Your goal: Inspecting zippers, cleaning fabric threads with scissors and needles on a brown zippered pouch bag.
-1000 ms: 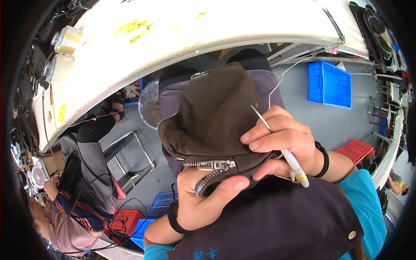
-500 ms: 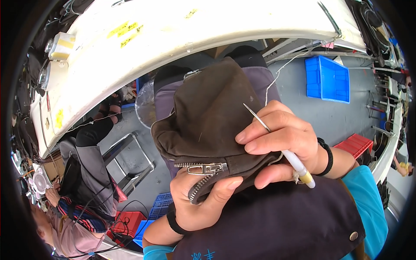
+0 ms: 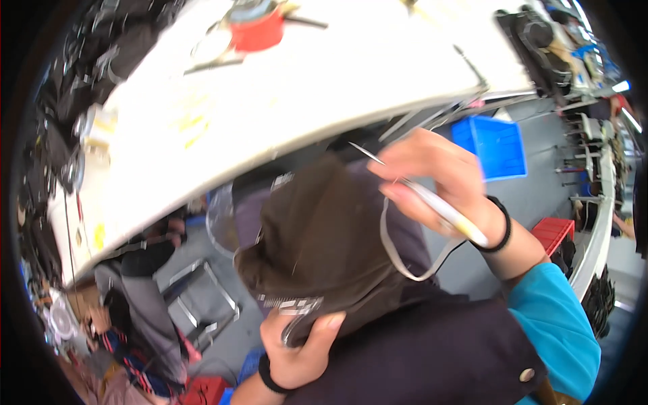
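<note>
A dark brown fabric bag (image 3: 324, 223) rests on my lap, with a metal zipper (image 3: 297, 306) along its near edge. My left hand (image 3: 300, 358) grips the bag at this zipper corner, thumb on top and fingers underneath. Above the bag's right side, apart from the cloth, is my right hand (image 3: 442, 165). Its closed fingers hold a slim white-handled awl (image 3: 449, 210), whose pointed metal tip sticks out to the upper left. From near that hand a pale strip or cord (image 3: 408, 275) hangs in a loop beside the bag. Motion blurs both hands somewhat.
A white table (image 3: 317, 81) spans the far side, with a red round container (image 3: 256, 32) on it. Blue (image 3: 496, 154) and red (image 3: 553, 235) crates stand on the floor at right. At left are a metal-framed stool (image 3: 212, 297) and another seated person (image 3: 138, 361).
My right hand has lifted up and away from the bag with the awl, and the loop now shows. My left hand stays on the zipper corner. The view has shifted, revealing more table.
</note>
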